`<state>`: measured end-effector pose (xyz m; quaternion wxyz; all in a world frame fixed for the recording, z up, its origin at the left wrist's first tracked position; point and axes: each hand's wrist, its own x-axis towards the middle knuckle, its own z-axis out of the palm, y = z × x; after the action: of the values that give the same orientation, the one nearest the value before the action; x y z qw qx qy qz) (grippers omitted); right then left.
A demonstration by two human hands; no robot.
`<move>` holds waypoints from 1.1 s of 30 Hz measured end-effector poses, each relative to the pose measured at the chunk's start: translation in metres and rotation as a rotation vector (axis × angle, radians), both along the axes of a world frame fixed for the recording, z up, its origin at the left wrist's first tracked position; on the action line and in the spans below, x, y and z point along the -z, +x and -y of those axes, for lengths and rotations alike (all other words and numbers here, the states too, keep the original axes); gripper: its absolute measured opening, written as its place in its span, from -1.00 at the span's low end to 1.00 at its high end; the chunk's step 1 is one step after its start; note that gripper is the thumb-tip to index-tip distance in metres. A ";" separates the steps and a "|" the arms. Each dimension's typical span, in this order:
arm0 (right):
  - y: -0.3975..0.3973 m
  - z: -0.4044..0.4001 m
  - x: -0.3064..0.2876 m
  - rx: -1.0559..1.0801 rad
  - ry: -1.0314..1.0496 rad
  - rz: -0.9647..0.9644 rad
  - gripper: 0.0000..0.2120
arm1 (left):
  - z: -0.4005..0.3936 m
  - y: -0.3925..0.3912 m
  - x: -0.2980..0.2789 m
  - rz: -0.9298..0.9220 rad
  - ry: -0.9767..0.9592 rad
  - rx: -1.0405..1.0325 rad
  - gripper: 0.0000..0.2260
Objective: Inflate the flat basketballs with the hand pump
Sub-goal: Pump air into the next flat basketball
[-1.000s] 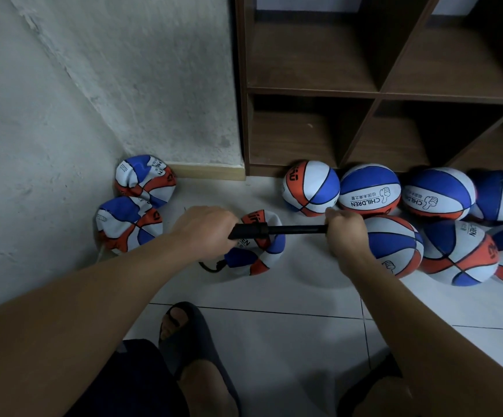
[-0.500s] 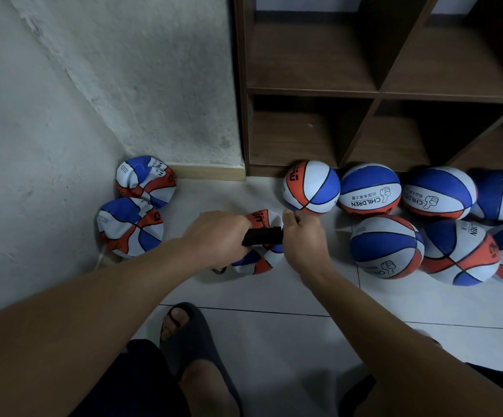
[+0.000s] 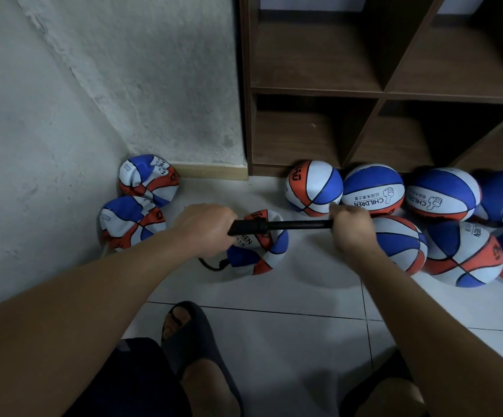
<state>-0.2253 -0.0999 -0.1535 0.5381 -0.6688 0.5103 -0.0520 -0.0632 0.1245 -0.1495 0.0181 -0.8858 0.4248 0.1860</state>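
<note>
A black hand pump (image 3: pixel 280 226) lies level above a crumpled blue, white and orange basketball (image 3: pixel 262 251) on the floor. My left hand (image 3: pixel 205 227) grips the pump barrel. My right hand (image 3: pixel 351 228) grips the handle, with the rod drawn far out. A short black hose (image 3: pixel 212 264) runs from under my left hand to the ball. Two more flat basketballs (image 3: pixel 148 180) (image 3: pixel 131 222) sit in the wall corner at left.
Several round inflated basketballs (image 3: pixel 373 191) line the floor at right, below a dark wooden cubby shelf (image 3: pixel 379 94). A grey wall (image 3: pixel 48 115) closes off the left. My sandalled foot (image 3: pixel 193 329) stands on the white tiles near the bottom.
Half a second ago the pump was pushed in, with my hands close together. My right hand has since pulled the handle out to the right. My left hand stayed put.
</note>
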 end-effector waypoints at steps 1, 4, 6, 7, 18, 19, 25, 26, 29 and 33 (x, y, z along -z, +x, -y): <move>-0.001 0.006 0.001 0.005 0.019 -0.013 -0.75 | -0.002 0.002 0.001 0.008 0.011 -0.002 -0.79; 0.002 -0.004 0.007 -0.017 0.023 -0.024 -0.76 | 0.001 -0.004 0.002 0.009 0.037 0.011 -0.81; 0.005 -0.026 0.012 -0.053 -0.032 -0.001 -0.71 | 0.004 -0.011 0.002 -0.020 0.028 0.015 -0.81; 0.006 -0.037 0.014 -0.076 -0.065 0.009 -0.69 | 0.006 -0.013 0.003 -0.037 0.020 0.014 -0.81; 0.010 -0.079 0.019 -0.133 -0.013 0.070 -0.60 | 0.012 -0.024 0.005 -0.027 0.024 0.125 -0.84; 0.010 -0.079 0.020 -0.134 -0.016 0.067 -0.60 | 0.012 -0.024 0.005 -0.028 0.027 0.129 -0.85; 0.009 -0.078 0.021 -0.180 0.002 0.060 -0.57 | 0.009 -0.021 0.009 -0.048 0.031 0.126 -0.84; 0.008 -0.076 0.021 -0.194 0.010 0.044 -0.57 | 0.007 -0.020 0.011 -0.068 0.025 0.112 -0.83; 0.003 -0.050 0.022 -0.169 -0.011 -0.025 -0.64 | -0.001 -0.010 0.016 -0.068 0.041 0.060 -0.84; -0.005 -0.003 0.014 0.040 0.059 -0.049 -0.79 | -0.008 0.002 0.017 -0.006 0.035 0.017 -0.82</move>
<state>-0.2301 -0.0969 -0.1676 0.5438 -0.6436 0.5377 -0.0314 -0.0611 0.1325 -0.1666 0.0338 -0.8812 0.4289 0.1960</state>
